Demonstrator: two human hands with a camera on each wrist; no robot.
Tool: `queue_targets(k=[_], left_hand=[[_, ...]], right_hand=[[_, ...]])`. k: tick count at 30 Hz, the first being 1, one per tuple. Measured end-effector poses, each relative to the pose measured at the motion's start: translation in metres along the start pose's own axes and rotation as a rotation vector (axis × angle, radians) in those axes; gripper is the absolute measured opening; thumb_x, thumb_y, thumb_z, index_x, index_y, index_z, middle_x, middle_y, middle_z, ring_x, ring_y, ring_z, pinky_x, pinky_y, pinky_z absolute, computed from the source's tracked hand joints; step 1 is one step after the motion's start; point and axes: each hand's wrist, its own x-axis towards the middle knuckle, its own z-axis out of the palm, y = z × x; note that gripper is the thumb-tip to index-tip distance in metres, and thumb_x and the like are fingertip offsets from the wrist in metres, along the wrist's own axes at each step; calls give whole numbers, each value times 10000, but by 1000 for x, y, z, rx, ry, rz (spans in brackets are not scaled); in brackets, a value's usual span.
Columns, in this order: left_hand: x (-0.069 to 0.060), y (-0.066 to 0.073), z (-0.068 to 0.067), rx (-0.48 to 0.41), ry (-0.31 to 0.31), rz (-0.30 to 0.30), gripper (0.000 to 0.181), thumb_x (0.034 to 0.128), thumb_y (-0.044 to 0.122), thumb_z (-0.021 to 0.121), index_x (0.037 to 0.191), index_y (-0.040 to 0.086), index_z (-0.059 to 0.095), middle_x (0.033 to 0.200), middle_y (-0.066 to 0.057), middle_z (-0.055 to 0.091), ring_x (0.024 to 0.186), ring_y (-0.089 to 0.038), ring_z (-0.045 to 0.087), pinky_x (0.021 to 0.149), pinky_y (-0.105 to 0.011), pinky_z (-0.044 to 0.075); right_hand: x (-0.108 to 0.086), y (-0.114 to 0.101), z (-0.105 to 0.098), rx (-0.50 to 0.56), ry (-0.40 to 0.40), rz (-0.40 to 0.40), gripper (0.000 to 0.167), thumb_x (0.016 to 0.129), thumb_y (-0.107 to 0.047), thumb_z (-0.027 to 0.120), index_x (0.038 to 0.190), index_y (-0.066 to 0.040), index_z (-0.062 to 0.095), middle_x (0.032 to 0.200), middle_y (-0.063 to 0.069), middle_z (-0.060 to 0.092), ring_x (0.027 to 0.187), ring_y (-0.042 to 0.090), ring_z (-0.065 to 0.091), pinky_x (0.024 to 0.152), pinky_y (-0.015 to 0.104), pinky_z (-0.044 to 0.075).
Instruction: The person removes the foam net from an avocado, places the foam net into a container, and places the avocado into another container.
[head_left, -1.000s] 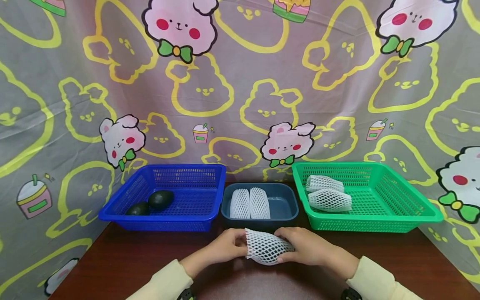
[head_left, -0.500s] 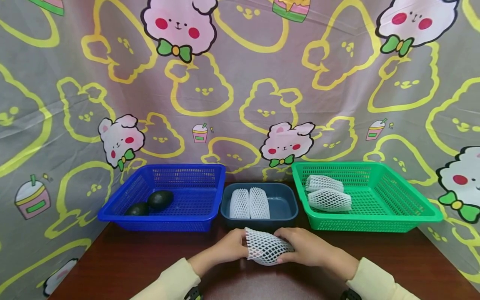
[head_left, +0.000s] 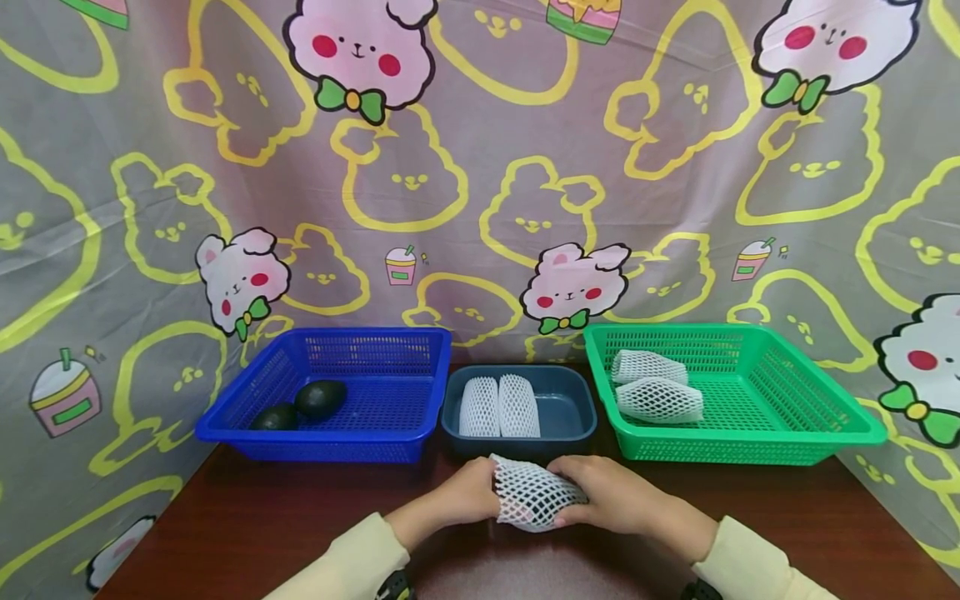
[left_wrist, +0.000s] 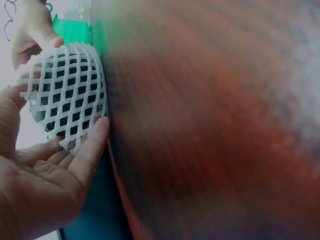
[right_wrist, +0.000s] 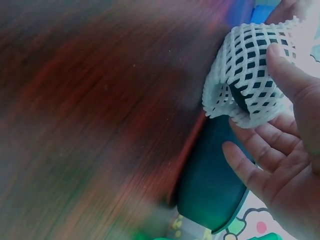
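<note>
In the head view a dark green avocado in a white foam net sleeve (head_left: 536,497) is held between both hands above the table, its dark skin showing through the mesh. My left hand (head_left: 468,492) holds the left end, with the thumb and fingers around the sleeve's edge in the left wrist view. My right hand (head_left: 611,493) grips the other end, the thumb (right_wrist: 280,62) lying on the mesh and the fingers beneath. In the right wrist view the sleeve's near end gapes beside the avocado. Part of the left hand's fingers is hidden by the net in the head view.
A blue basket (head_left: 315,448) at left holds two bare avocados (head_left: 321,400). The dark grey-blue tub (head_left: 573,404) in the middle holds two white foam net sleeves (head_left: 519,407). At right, a green basket (head_left: 757,446) holds two netted pieces (head_left: 660,401). A patterned curtain hangs behind.
My left hand has moved slightly right, closer against the sleeve's left end, its fingers now less visible. The right hand stays in place. Baskets and tub are unchanged.
</note>
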Motion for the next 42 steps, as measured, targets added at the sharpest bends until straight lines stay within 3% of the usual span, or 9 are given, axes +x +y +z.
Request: queue_targets(k=[9, 17, 27, 30, 36, 42], left_hand=[[-5, -1, -4, -3, 15, -3, 199, 647, 25, 729, 789, 57, 593, 679, 69, 520, 589, -52, 464, 533, -217, 409], [-8, -8, -9, -50, -10, 41, 238, 681, 125, 786, 882, 75, 667, 759, 98, 608, 676, -26, 537, 622, -212, 468], [-14, -15, -17, -75, -8, 50, 264, 683, 119, 776, 927, 85, 680, 717, 100, 589, 615, -36, 513, 562, -207, 431], [-15, -15, -20, -57, 3, 33, 316, 679, 155, 787, 956, 52, 675, 681, 87, 552, 586, -44, 489, 527, -208, 404], [-22, -16, -30, -59, 17, -18, 577, 710, 256, 841, 1140, -78, 648, 947, -39, 666, 798, -108, 583, 719, -272, 490], [-26, -20, -36, -111, 22, -57, 575, 723, 276, 847, 1139, -69, 652, 996, -70, 684, 821, -121, 626, 736, -276, 509]], right_hand=[[0, 3, 1, 11, 19, -47, 449, 823, -384, 761, 1153, -104, 641, 1070, -96, 624, 927, 31, 564, 824, 298, 498], [1, 6, 1, 118, 40, -57, 298, 821, -284, 775, 1040, -132, 643, 888, -154, 612, 757, 2, 553, 671, 224, 499], [3, 5, 0, 121, 58, -50, 188, 857, -194, 750, 1007, -158, 642, 856, -164, 610, 734, 5, 549, 645, 223, 492], [2, 6, -1, 107, 64, -58, 182, 856, -183, 749, 1003, -163, 643, 865, -162, 611, 742, 6, 550, 652, 225, 494], [2, 7, -2, 102, 57, -49, 168, 865, -183, 740, 999, -184, 639, 868, -163, 608, 744, 11, 550, 659, 233, 494], [2, 9, -3, 112, 53, -54, 168, 864, -173, 741, 997, -185, 640, 864, -164, 606, 737, 14, 544, 649, 227, 488]])
